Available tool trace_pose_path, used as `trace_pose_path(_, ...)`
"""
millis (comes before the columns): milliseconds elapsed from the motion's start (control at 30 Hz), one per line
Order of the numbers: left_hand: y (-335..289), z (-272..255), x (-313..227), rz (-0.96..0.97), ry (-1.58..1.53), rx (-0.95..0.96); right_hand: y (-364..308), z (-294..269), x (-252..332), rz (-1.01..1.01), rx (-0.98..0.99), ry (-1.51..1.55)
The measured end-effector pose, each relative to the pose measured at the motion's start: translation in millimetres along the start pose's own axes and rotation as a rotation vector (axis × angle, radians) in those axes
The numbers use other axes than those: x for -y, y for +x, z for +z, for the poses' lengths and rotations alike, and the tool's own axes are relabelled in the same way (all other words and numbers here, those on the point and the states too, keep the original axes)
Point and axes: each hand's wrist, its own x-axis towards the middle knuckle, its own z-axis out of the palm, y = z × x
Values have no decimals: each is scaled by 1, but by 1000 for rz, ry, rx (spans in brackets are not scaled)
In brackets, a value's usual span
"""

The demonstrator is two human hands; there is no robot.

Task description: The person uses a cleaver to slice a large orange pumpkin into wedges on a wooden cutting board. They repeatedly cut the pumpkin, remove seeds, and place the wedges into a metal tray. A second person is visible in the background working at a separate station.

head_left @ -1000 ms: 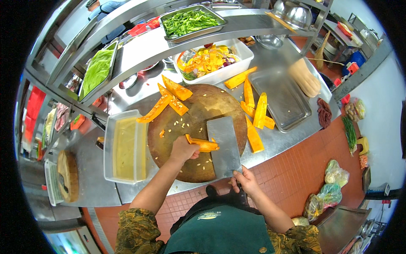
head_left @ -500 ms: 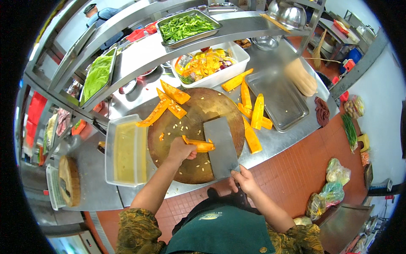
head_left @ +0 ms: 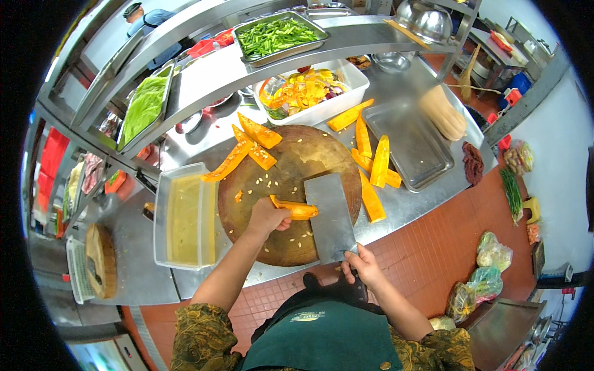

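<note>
Head view showed the left hand (head_left: pixel 266 217) with its fingers curled around the left end of an orange wedge (head_left: pixel 299 211), which lay over the lower middle of the round board (head_left: pixel 297 145). The right hand (head_left: pixel 362 266) had its fingers closed around the cleaver (head_left: pixel 332 216) where handle met blade, the handle pointing back toward the apron (head_left: pixel 322 340). The broad blade lay over the board's right part, its left edge right at the wedge's free end; whether the two touched could not be told. Pale seeds (head_left: pixel 268 183) were scattered over the wood, mostly left of the wedge. Three seeded pieces (head_left: pixel 230 162) sat at the board's upper left edge, one reaching out over the corner of the clear tub (head_left: pixel 161 216). To the right, orange strips (head_left: pixel 380 162) lay crossed and loose between the board and a metal tray (head_left: pixel 411 145). Beyond that tray rested a pale squash (head_left: pixel 444 114), with a dark red cloth (head_left: pixel 472 164) nearer the counter's edge. Behind the board stood a white tub (head_left: pixel 328 109) of mixed cut vegetables (head_left: pixel 312 89), and above it, on the shelf (head_left: pixel 204 71), a tray of chopped greens (head_left: pixel 278 35).
</note>
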Motion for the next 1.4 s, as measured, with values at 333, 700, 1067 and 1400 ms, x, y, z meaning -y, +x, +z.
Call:
trace_pose_path(333, 1, -1, 1, -6, 9, 13, 9, 2, 2, 68, 3, 3)
trace_pose_path(700, -1, 0, -1, 2, 33, 8, 18, 19, 6, 51, 53, 32)
trace_pose_path(1067, 8, -6, -5, -45, -2, 21, 31, 35, 13, 39, 26, -9)
trace_pose_path(1400, 14, -17, -12, -152, -3, 117, 28, 63, 31, -34, -75, -364)
